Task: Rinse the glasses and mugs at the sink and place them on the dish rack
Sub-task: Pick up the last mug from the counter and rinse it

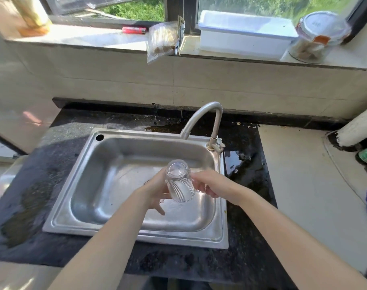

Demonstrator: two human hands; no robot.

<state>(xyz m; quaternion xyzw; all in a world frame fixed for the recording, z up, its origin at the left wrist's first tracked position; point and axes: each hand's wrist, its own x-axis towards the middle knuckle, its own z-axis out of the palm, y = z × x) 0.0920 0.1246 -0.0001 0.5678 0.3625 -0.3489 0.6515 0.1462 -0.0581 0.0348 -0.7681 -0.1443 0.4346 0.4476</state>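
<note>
As left hand [155,192] and right hand [210,183] hold glass [179,185], fingertips hide.

— What lies under the hands?
— A dark speckled surface [42,185] with a steel sink [76,174] set into it, directly below the left hand [155,191] and the right hand [208,185].
— Anything on it?
— A faucet [209,118] stands beyond the right hand, at the sink's far corner. A puddle [237,158] lies just right of that hand. A wet patch [25,206] spreads well left of the left hand. Farther right is a pale surface [304,174].
</note>
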